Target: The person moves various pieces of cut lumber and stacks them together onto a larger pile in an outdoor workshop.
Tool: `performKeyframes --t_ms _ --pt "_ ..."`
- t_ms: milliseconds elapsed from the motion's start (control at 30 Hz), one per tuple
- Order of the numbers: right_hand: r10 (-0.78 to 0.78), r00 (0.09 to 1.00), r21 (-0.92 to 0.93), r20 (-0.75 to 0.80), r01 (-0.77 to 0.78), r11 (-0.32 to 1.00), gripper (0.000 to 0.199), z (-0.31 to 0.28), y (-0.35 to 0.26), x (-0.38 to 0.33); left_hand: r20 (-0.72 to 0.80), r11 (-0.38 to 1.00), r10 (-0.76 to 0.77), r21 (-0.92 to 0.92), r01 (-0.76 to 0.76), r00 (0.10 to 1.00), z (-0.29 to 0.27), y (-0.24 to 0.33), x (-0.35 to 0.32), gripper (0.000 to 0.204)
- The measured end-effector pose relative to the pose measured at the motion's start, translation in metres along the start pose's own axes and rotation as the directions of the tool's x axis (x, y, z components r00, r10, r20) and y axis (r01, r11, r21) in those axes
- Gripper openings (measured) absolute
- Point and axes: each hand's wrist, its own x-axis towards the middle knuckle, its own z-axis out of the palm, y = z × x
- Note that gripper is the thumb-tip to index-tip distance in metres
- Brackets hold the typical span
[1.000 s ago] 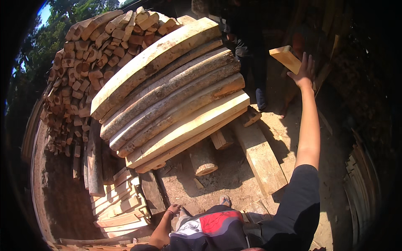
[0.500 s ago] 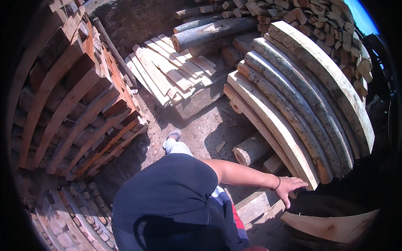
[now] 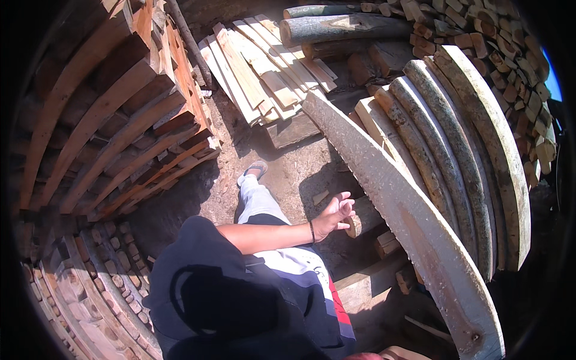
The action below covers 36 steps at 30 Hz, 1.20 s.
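My left hand (image 3: 333, 219) is held out in front of my body, empty, its fingers apart and slightly bent. It hangs above the ground by the cut end of a short log (image 3: 355, 225). To its right, a long pale sawn plank (image 3: 402, 207) slants from beside the heap of boards down to the lower right, not touching my left hand. The plank's broad face is turned up toward me and has a darker streak along the grain. My right hand is out of sight; only a bit of skin shows at the lower edge.
Several bark-edged slabs (image 3: 447, 156) lie side by side beyond the plank. Thin pale boards (image 3: 258, 72) are heaped ahead, near round logs (image 3: 348, 29). A tall stack of timber (image 3: 114, 114) rises on the left. Small split wood (image 3: 510, 72) is piled at the far right.
My left hand has left the slabs' near end and drawn back to the left. The long plank now lies at a slant, apart from the other slabs. My view has shifted.
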Motion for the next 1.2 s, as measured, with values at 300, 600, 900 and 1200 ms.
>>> performKeyframes --t_ms 300,600,900,1200 --pt "0.813 0.578 0.339 -0.076 -0.752 0.566 0.051 0.057 0.241 -0.217 -0.203 0.883 -0.055 -0.467 -0.047 0.978 -0.067 0.049 0.060 0.039" --pt "0.738 0.515 -0.312 -0.435 -0.855 0.414 0.042 0.075 0.322 -0.384 -0.431 0.910 -0.339 -0.377 0.174 0.836 -0.292 0.070 0.130 0.038" --pt "0.991 0.013 -0.054 -0.135 -0.999 0.006 0.047 0.291 0.410 -0.651 -0.610 0.983 -0.135 0.014 0.181 0.781 -0.555 0.244 0.343 0.034" --pt "0.979 -0.142 0.007 0.147 -0.989 -0.145 0.053 0.591 0.412 -0.795 -0.820 0.857 0.297 0.454 0.242 0.489 -0.628 0.488 0.420 0.047"
